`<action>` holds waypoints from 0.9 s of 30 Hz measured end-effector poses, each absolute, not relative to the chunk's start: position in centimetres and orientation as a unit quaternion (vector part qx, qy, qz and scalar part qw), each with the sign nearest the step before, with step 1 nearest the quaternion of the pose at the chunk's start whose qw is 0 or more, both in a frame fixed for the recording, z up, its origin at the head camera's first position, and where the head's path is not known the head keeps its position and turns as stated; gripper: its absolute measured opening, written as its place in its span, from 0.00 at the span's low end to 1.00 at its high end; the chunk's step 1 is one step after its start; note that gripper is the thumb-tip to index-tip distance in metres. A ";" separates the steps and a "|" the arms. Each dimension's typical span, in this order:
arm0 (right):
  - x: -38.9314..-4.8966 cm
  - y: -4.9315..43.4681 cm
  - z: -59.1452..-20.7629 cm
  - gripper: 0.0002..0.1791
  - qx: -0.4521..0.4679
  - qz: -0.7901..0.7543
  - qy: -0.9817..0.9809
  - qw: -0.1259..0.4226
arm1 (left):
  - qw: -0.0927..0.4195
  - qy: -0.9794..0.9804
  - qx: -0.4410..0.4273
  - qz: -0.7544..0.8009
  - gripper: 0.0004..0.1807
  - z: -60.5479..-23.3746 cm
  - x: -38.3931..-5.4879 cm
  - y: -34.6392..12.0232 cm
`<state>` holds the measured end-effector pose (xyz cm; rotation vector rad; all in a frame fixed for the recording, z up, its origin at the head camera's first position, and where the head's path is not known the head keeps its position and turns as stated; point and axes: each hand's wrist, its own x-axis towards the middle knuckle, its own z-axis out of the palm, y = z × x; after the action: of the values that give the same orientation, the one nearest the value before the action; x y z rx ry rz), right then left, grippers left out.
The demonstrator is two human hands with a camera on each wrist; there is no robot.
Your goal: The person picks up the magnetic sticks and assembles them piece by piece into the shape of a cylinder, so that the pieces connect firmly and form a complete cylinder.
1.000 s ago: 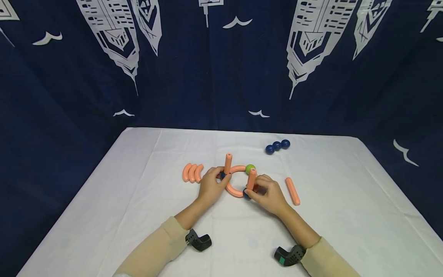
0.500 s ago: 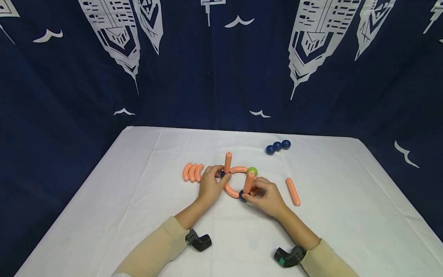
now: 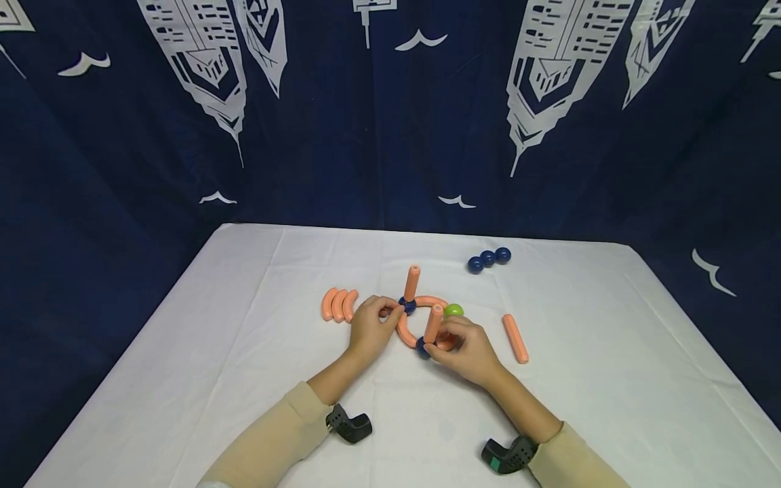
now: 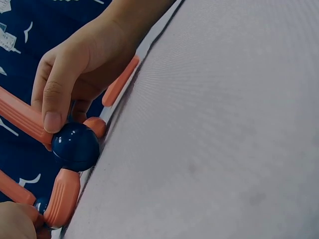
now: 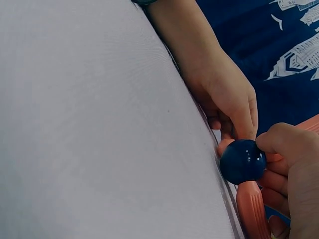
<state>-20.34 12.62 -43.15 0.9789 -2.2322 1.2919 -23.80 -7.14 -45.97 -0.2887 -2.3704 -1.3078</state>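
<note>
A ring of curved orange building sticks (image 3: 405,332) lies on the table, joined by blue balls and a green ball (image 3: 453,310). Straight orange sticks stand up from the left blue ball (image 3: 407,306) and the front blue ball (image 3: 424,348). My right hand (image 3: 470,346) pinches the front ball at the foot of its upright stick (image 3: 434,324), and the right wrist view shows my thumb against this ball (image 5: 242,162). My left hand (image 3: 370,329) has its fingertips at the left ball's near-left edge, loosely bent; contact is hard to tell.
Several loose pieces lie around: curved orange sticks (image 3: 339,305) at left, a straight orange stick (image 3: 515,338) right of my right hand, and a row of blue balls (image 3: 489,258) farther back. A dark blue printed cloth (image 3: 378,135) hangs behind the white table (image 3: 274,271).
The ring has turned clockwise: the front ball came left and nearer, the green ball right and nearer, the left ball right, out of my left fingers. My right hand moved with the front ball.
</note>
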 end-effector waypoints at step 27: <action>-22.0 13.6 -45.2 0.08 0.348 0.470 -0.779 0.228 | 0.170 -0.870 -0.153 -0.437 0.10 -45.8 -23.4 -7.0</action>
<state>-21.96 13.64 -45.24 0.9583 -2.1436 1.2932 -23.44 -6.98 -45.77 -0.4335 -2.4709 -1.2423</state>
